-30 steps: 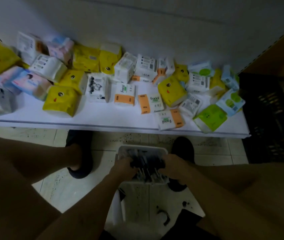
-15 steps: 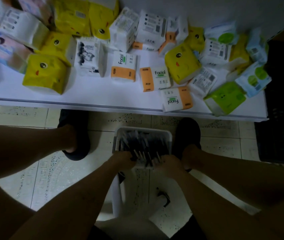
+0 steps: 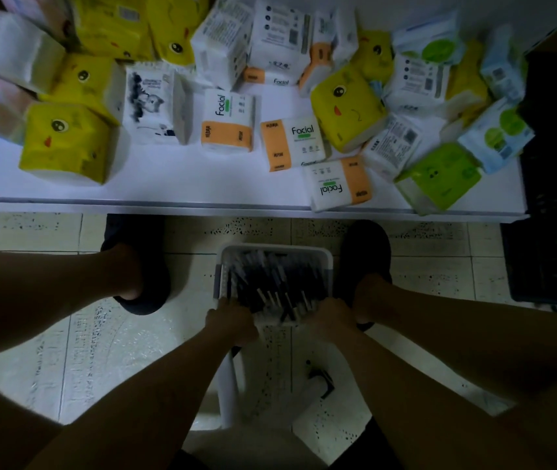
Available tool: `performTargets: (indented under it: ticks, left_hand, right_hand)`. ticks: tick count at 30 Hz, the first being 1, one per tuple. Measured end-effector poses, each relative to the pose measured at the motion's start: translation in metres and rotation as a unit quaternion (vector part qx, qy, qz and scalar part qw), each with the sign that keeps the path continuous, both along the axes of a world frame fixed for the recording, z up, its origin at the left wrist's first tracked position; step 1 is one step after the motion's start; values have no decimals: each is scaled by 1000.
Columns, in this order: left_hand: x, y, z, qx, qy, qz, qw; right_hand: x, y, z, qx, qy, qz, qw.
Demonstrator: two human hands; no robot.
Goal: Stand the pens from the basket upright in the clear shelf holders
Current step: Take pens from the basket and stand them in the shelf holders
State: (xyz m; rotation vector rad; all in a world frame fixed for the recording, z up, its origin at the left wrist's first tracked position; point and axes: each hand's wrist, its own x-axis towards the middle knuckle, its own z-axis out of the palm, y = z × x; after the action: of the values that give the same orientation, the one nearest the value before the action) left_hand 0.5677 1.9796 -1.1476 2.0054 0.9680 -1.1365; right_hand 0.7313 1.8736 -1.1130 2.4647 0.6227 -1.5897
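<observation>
The pens lie heaped in the basket on the floor between the feet, with the left hand and right hand at its near rim; whether the fingers clamp rim or pens I cannot tell. The pens look light, stiff and smooth, apt to slip, so a few pinched mid-barrel should handle best.

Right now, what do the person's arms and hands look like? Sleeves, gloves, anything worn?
The left forearm and right forearm are bare as far as the frame edge, with no sleeves in view. The left hand and right hand are ungloved. No watch, band or ring shows, though the light is dim. Dark shoes are on both feet.
</observation>
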Motion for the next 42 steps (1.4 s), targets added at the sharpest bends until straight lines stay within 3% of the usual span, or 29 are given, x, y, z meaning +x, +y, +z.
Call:
performTargets:
  ticks: [4,9,11,13,16,21,24,27,29,35,42]
  left_hand:
    - [4,-1,6,16,11,46,999]
    - [7,13,17,25,-24,151,988]
    - [7,20,23,54,-48,196,978]
    - [8,24,32,27,-44,226,973]
    - [8,28,43,-66,-28,353,933]
    - [3,26,76,-159,-66,477,862]
    - [4,24,94,-198,-123,447,864]
    - [5,21,112,-205,-182,436,857]
    - [7,20,122,-178,-217,455,845]
    - [18,27,152,-63,-307,345,885]
    - [20,33,205,9,-495,369,786]
  right_hand:
    - [4,3,0,3,-30,-6,1000]
    - [4,10,1,29,-129,-5,991]
    - [4,11,4,30,-142,-16,989]
    - [4,11,5,31,-138,-13,990]
    - [6,13,13,49,-93,-52,993]
    - [1,13,33,19,107,-231,967]
    - [-3,18,51,55,145,-266,952]
    - [-6,22,74,111,164,-233,952]
    - [-10,25,90,153,144,-173,962]
    - [-19,33,127,271,75,-114,953]
    - [-15,52,185,452,-17,-50,891]
